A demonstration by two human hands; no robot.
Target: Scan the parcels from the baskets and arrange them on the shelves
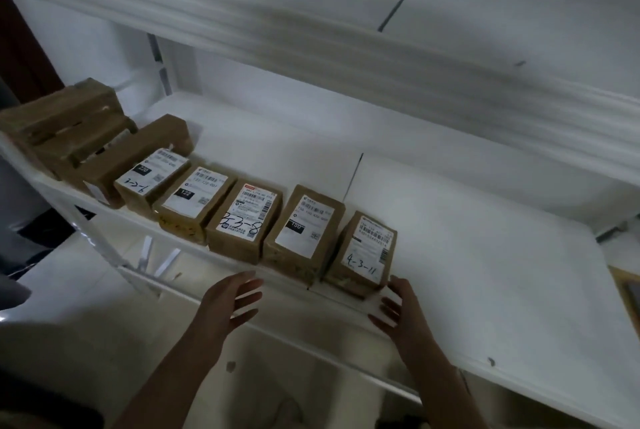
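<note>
Holds left hand [235,297] and right hand [398,310] spread and empty near the last parcel [363,252], laid label-up on the shelf [485,272] to keep its number easy to read.

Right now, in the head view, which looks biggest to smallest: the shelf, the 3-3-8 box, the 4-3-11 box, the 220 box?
Shelf
3-3-8 box and 4-3-11 box, too alike to rank
220 box smallest, maybe because it's farther

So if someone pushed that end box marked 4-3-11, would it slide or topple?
Probably slide: the box lies flat and low on the smooth white shelf. It looks stiff, being taped cardboard with crisp edges. Likely light, judging by its small size, though its contents are hidden.
</note>
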